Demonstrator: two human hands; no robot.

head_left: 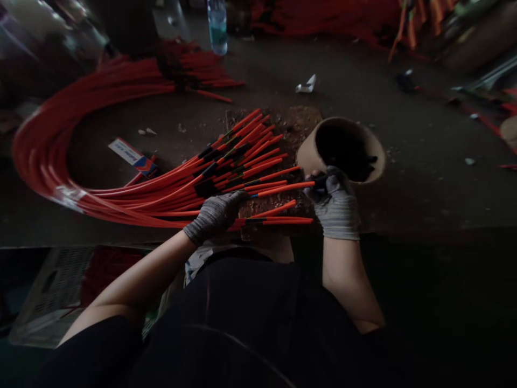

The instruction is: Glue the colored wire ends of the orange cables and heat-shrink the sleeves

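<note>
A thick bundle of orange cables (44, 145) loops over the left of the worktop, its loose ends fanned toward the middle, several wrapped with black bands. My left hand (220, 213), in a grey knit glove, is closed around one orange cable (278, 189) a short way from its end. At that cable's tip, my gloved right hand (335, 199) pinches a small black piece (320, 183); whether the piece sits on the tip or only touches it, I cannot tell. Just behind the right hand stands a round cardboard tub (309, 153) with dark pieces inside.
A blue, white and red box (133, 156) lies inside the cable loop. At the back stand a water bottle (218, 29) and, further right, more orange cables (412, 27). Crumpled white scrap (307, 84) lies mid-table. A plastic crate (60, 285) is below the front edge, left.
</note>
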